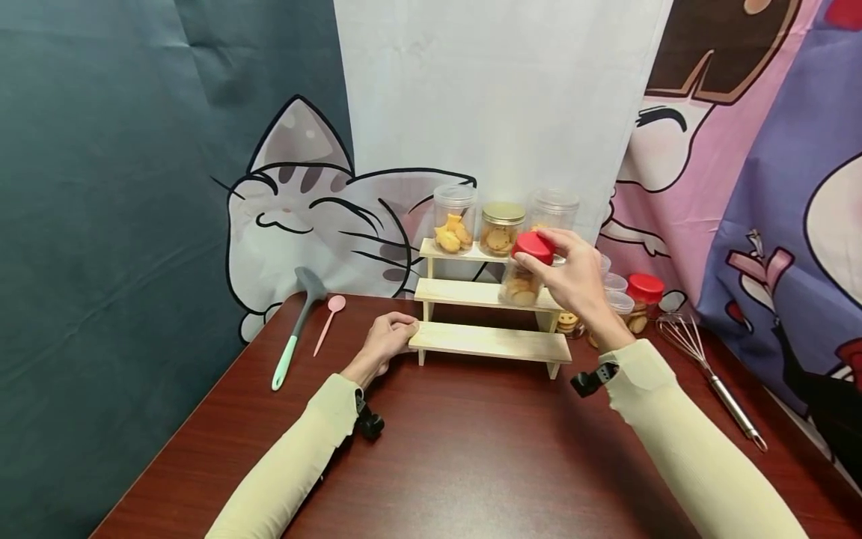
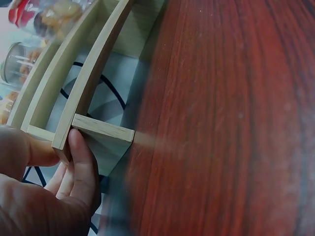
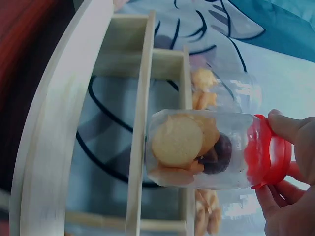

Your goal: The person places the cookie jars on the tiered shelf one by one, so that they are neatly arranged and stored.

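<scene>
My right hand (image 1: 575,277) grips a clear jar (image 1: 521,290) by its red screw lid, fingers and thumb around the lid. Round cookies and a dark piece show inside it in the right wrist view. The jar's base is at the middle step of a three-tier wooden stand (image 1: 488,340); whether it touches the step I cannot tell. At the stand's left end, my left hand (image 1: 389,340) pinches the lowest step between thumb and fingers. On the top step stand a clear-lidded jar (image 1: 454,221), a gold-lidded jar (image 1: 501,229) and another clear-lidded jar (image 1: 555,206), partly hidden.
Behind my right forearm, several jars crowd the table, among them a red-lidded one (image 1: 644,299). A whisk (image 1: 707,374) lies at the right. On the left are a green-handled spatula (image 1: 296,333) and a small pink spoon (image 1: 330,323). A printed cloth hangs behind.
</scene>
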Available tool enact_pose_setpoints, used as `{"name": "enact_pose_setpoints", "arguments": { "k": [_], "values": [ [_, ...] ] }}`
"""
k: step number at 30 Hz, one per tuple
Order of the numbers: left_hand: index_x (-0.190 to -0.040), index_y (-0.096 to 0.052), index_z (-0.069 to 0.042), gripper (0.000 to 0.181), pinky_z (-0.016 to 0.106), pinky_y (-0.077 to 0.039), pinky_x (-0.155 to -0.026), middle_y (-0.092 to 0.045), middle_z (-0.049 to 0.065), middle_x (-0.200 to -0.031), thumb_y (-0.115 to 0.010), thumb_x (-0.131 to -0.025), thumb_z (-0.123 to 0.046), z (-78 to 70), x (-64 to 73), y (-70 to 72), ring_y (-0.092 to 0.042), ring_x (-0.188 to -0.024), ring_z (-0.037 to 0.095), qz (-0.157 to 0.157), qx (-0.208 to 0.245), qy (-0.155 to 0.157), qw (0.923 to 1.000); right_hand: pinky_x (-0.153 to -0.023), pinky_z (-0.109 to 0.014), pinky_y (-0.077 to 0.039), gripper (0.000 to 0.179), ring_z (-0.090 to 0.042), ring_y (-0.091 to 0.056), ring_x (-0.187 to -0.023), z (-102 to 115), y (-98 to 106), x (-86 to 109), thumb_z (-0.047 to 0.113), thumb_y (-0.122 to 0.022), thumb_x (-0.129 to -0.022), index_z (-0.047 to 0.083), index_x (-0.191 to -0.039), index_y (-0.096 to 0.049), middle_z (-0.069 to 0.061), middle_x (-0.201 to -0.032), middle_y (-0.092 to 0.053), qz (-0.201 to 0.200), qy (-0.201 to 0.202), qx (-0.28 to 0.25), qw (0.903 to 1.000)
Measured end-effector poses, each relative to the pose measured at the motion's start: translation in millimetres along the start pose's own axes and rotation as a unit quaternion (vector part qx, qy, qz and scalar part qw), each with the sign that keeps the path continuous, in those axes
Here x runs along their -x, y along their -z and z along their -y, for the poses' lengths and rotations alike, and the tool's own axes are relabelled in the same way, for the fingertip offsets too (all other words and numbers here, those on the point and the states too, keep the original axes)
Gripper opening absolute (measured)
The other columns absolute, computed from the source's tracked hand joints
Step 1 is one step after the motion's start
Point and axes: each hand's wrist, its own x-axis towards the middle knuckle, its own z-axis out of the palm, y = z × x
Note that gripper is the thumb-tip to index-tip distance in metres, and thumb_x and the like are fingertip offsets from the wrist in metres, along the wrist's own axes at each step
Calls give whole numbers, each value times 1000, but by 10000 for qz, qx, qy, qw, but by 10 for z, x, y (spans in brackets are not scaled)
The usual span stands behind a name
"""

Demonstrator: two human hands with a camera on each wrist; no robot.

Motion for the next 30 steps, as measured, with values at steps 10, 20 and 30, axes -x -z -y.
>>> {"name": "enact_pose_setpoints", "arguments": {
  "k": [10,20,30],
  "values": [
    [-128,-66,7,29,28,-67,-72,-76,26,-121,-68,-105,-12,-11,-1,7,-73,-81,13,191,121,45,9997,-107,-53,-54,60,-39,-64,-133,194,-448,-129,27,-91,-91,0,-141,-70,-22,-145,-68,318,181,-324,9988],
    [-129,-66,7,31,28,-67,-73,-76,25,-120,-68,-105,-13,6,17,-4,-73,-81,13,201,177,89,9996,-108,-54,-52,60,-39,-63,-134,211,-722,-201,33,-90,-92,2,-140,-71,-18,-148,-67,303,190,-318,9989],
    [-131,-64,8,32,27,-67,-73,-75,27,-125,-67,-107,-13,11,22,14,-72,-82,12,195,222,98,9995,-106,-53,-54,56,-39,-65,-131,192,-805,-218,32,-87,-95,2,-140,-71,-17,-147,-68,350,456,-374,9976]
  ]
}}
